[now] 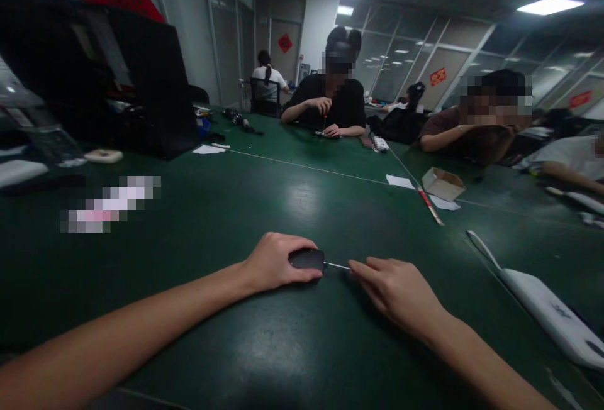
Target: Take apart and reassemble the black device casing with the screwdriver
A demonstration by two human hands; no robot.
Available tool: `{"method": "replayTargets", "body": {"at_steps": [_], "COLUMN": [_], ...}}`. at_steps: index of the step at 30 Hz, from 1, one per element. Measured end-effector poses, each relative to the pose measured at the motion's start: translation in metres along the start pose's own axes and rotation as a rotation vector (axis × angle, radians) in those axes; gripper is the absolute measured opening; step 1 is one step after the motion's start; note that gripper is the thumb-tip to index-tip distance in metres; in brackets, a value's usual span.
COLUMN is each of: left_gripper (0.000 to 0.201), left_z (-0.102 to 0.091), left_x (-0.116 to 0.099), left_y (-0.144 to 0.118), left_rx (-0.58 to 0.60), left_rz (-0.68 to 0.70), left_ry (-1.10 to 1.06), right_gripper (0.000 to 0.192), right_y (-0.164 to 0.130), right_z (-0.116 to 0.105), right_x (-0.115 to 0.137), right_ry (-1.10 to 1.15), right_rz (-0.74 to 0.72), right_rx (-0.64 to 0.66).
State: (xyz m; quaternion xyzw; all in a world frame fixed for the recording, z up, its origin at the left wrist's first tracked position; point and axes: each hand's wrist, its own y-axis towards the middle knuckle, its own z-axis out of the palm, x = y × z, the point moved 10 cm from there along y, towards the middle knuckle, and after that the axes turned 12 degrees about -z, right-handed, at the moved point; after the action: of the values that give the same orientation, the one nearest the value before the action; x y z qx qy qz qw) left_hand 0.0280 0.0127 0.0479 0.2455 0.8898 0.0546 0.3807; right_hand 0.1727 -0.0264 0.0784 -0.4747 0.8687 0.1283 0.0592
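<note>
A small black oval casing (307, 259) lies on the dark green table (302, 347) in front of me. My left hand (276, 262) is closed around it and presses it to the table. A thin metal shaft (338, 266) sticks out of the casing's right end. My right hand (394, 290) pinches the far end of that shaft between thumb and fingertips. What the shaft belongs to is hidden by my fingers.
A white flat device (552, 315) lies at the right edge. A small open cardboard box (442, 183), paper scraps and a red-handled tool (429, 204) lie beyond my hands. Black boxes (94, 77) stand at the far left. Several people sit at work across the table.
</note>
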Motion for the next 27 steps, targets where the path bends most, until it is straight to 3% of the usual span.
{"method": "replayTargets", "body": {"at_steps": [4, 8, 11, 14, 16, 19, 23, 27], "left_gripper": [0.05, 0.049, 0.049, 0.049, 0.049, 0.05, 0.053, 0.051], "left_z": [0.006, 0.008, 0.007, 0.006, 0.005, 0.006, 0.008, 0.009], "left_x": [-0.002, -0.002, -0.002, -0.003, -0.003, -0.003, -0.003, -0.004], "left_y": [0.002, 0.003, 0.002, 0.001, 0.001, 0.001, 0.002, 0.002], "left_rx": [0.046, 0.06, 0.06, 0.067, 0.069, 0.066, 0.06, 0.045], "left_rz": [-0.006, -0.025, -0.019, -0.003, -0.003, -0.011, -0.009, -0.002], "left_ry": [0.079, 0.1, 0.084, 0.067, 0.071, 0.086, 0.097, 0.102], "right_gripper": [0.037, 0.032, 0.026, 0.017, 0.024, 0.022, 0.024, 0.019], "right_y": [0.013, 0.03, 0.036, 0.029, 0.021, 0.019, 0.027, 0.034], "right_z": [-0.027, -0.042, -0.037, -0.016, -0.004, -0.005, -0.011, 0.003], "right_x": [0.035, 0.054, 0.04, 0.005, -0.005, -0.006, 0.017, 0.015], "right_ry": [-0.461, -0.609, -0.47, -0.098, 0.105, 0.024, -0.221, -0.099], "right_rz": [-0.33, -0.474, -0.411, -0.182, -0.136, -0.174, -0.321, -0.244], "right_rx": [0.066, 0.126, 0.182, 0.281, 0.307, 0.237, 0.109, 0.139]}}
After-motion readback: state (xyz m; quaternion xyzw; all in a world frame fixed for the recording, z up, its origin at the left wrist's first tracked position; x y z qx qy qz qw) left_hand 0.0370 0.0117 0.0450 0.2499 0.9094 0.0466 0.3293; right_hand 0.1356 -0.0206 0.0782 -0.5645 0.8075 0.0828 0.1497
